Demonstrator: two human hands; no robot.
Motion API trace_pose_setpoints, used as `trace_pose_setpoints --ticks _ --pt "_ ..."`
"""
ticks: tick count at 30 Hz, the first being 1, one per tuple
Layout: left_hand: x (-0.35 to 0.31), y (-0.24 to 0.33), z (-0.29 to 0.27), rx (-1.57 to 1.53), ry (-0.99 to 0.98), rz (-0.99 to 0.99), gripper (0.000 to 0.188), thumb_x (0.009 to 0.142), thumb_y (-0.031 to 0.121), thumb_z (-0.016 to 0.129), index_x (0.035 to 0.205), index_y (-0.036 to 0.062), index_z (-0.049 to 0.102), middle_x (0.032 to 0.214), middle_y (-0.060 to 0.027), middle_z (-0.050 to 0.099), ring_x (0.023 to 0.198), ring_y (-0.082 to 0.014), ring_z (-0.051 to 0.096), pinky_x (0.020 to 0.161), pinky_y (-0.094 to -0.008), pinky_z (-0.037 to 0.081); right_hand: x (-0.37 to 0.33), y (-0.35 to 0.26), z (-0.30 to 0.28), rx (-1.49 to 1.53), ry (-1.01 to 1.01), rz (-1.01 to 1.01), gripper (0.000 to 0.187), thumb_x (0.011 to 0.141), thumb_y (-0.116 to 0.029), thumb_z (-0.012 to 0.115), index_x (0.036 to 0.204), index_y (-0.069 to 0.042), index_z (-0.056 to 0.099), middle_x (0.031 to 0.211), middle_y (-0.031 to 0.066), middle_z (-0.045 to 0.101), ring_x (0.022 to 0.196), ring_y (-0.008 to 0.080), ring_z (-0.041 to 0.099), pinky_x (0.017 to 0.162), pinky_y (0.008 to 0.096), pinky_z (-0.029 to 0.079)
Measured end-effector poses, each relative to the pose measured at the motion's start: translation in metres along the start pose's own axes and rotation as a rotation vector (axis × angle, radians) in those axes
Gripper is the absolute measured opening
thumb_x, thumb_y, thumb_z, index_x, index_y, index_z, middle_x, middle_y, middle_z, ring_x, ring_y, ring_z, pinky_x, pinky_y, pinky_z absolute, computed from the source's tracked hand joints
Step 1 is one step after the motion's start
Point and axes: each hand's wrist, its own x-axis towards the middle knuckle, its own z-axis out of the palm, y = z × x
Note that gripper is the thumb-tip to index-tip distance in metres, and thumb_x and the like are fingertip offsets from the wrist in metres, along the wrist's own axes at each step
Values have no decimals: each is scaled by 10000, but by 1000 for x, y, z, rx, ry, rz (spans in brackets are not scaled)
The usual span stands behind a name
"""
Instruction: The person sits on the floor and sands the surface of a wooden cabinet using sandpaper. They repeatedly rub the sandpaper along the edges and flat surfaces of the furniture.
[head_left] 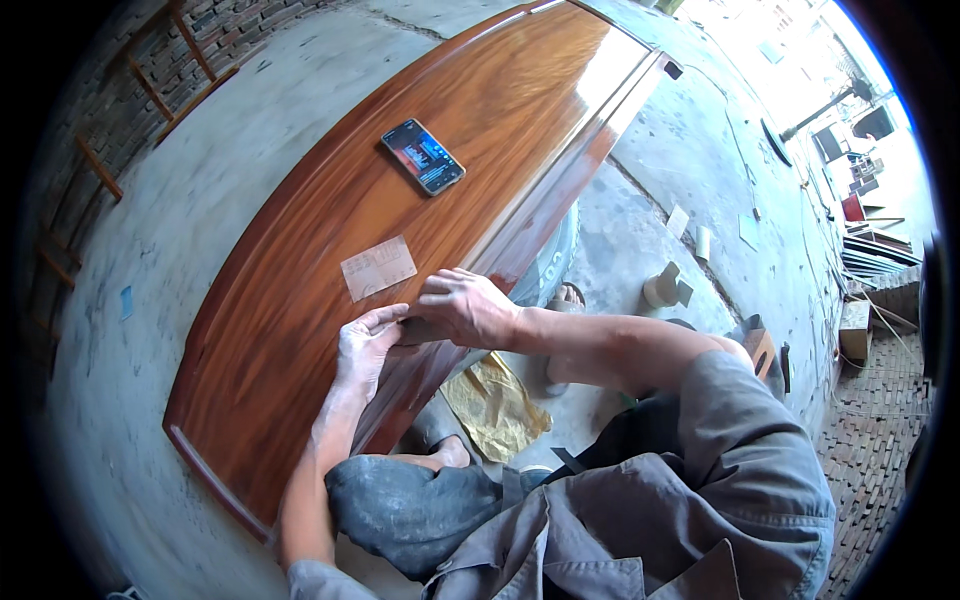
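A long, glossy reddish-brown wooden panel [290, 330] with a raised, rounded rim lies in front of me. My left hand [366, 345] and my right hand [465, 308], both dusted white, meet above its near edge. Their fingers are closed around a small dark greyish piece [424, 330], mostly hidden, whose kind I cannot make out. Just beyond the fingers, a pinkish-tan rectangular paper sheet [378, 268] with faint marks lies flat on the wood. Farther up the panel rests a smartphone [423, 157] with its screen lit.
Below the panel's near side, a crumpled golden-brown sheet [497, 405] lies by my feet. Paper scraps and a curled paper piece [667, 287] are scattered on the concrete floor [650, 225]. Wooden frames [150, 85] lean on the brick wall at left. Stacked boards [880, 258] stand far right.
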Motion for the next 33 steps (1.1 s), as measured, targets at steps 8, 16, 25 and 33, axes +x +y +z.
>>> trace_pose_setpoints --ticks 8,16,25,33 --pt "10 18 5 -246 -130 -253 312 963 33 580 1242 -95 638 1147 -195 716 1046 -290 721 917 -423 613 -15 8 -1 -26 38 -76 323 953 -295 649 1208 -97 655 1087 79 663 1051 256 633 899 395 474" --pt "39 26 45 139 -72 156 210 982 111 695 1112 -50 661 948 -121 759 806 -163 739 729 -289 611 -7 33 -43 457 84 256 179 956 -142 624 1085 -20 646 961 186 707 959 374 690 815 448 547" --pt "107 31 54 972 143 963 289 1006 135 643 1257 -3 672 1191 -140 699 1167 -268 625 992 -402 485 -4 151 -108 -79 94 23 99 894 -104 667 993 -106 678 944 53 674 954 265 669 850 399 530" --pt "131 -1 -19 1509 436 891 410 1061 242 505 1403 23 560 1479 -164 524 1402 -366 428 1147 -523 318 -56 333 -204 -624 -46 92 302 778 49 634 1031 -108 686 1060 30 657 1078 241 613 960 394 461"
